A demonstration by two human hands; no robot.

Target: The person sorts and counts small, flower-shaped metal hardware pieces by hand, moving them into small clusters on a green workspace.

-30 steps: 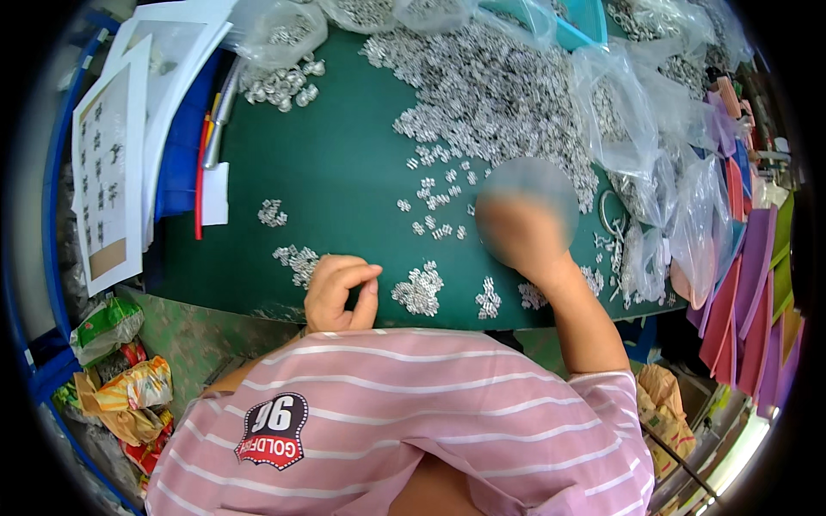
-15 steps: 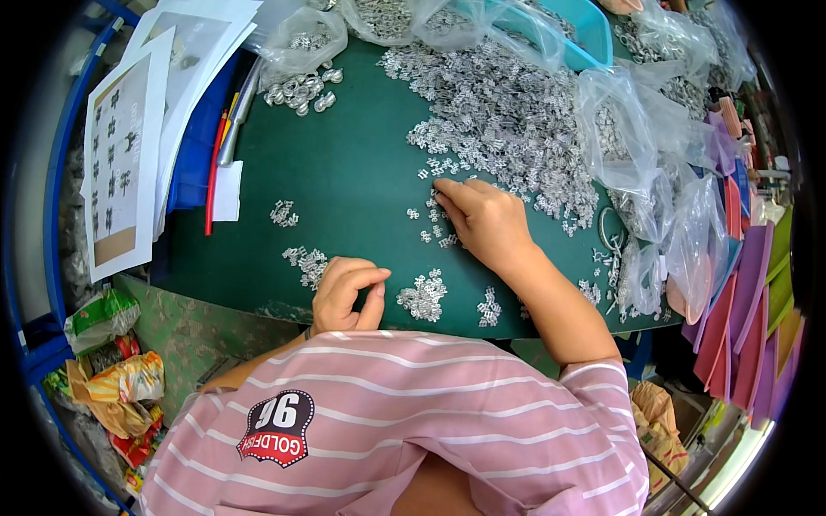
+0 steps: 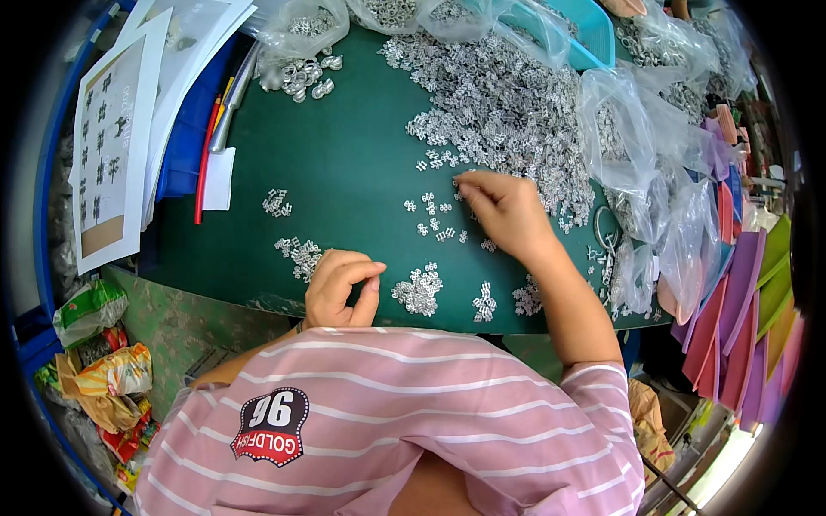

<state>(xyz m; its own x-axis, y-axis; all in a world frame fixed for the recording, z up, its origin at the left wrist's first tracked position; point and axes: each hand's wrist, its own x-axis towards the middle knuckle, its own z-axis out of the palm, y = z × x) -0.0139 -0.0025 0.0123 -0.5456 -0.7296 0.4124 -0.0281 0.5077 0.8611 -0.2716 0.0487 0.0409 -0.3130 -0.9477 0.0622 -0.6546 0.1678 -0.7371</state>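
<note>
Resting nr. tbl. edge (image 3: 275, 304), L hand (image 3: 342, 291); R hand (image 3: 512, 215) apart, by metal pcs. (image 3: 516, 112)

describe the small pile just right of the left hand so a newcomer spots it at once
Start at the green table and follow its near edge to the left hand. Just right of that hand lies a small pile of silvery pieces, broader and fuller than the narrow pile farther right.

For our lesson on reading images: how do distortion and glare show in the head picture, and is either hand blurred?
Head view: the front edge of the green tabletop bows, the corners black; head view: clear plastic bags at right catch pale highlights; head view: left hand and right hand both keep clear outlines.
</note>
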